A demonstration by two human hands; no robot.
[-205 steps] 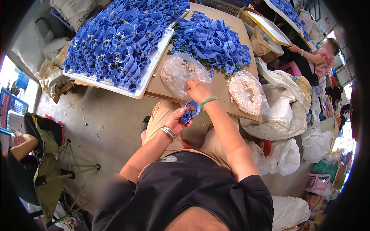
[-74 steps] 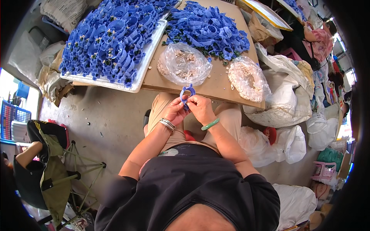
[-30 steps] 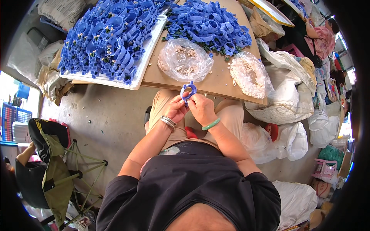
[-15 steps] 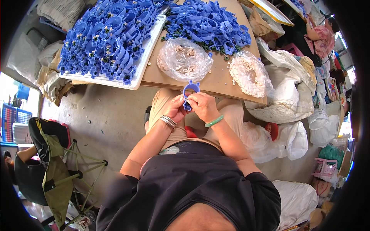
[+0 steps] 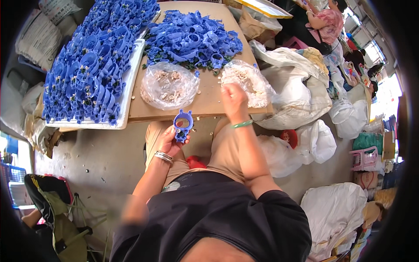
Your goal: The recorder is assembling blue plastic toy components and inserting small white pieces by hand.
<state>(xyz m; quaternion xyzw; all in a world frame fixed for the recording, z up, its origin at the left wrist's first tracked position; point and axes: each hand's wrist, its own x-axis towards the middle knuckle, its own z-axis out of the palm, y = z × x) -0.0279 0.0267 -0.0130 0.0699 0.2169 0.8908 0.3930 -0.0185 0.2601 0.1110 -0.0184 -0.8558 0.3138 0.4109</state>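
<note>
A blue plastic part, with a ring at its top and a small block below, is pinched in my left hand over my lap, just off the table's near edge. My right hand is raised at the left edge of a clear bag of small cream pieces. Its fingers are curled together, and whatever they may hold is hidden. Left of it lies a second clear bag of cream pieces. Behind both bags is a heap of blue plastic parts.
A white tray piled with blue parts covers the table's left side. Stuffed white sacks stand along the right. A folding chair is at the lower left. Another person sits at the far right.
My right hand has let go of the blue part and moved right to the cream-piece bag. My left hand keeps the part, now lower and further left. The view has shifted.
</note>
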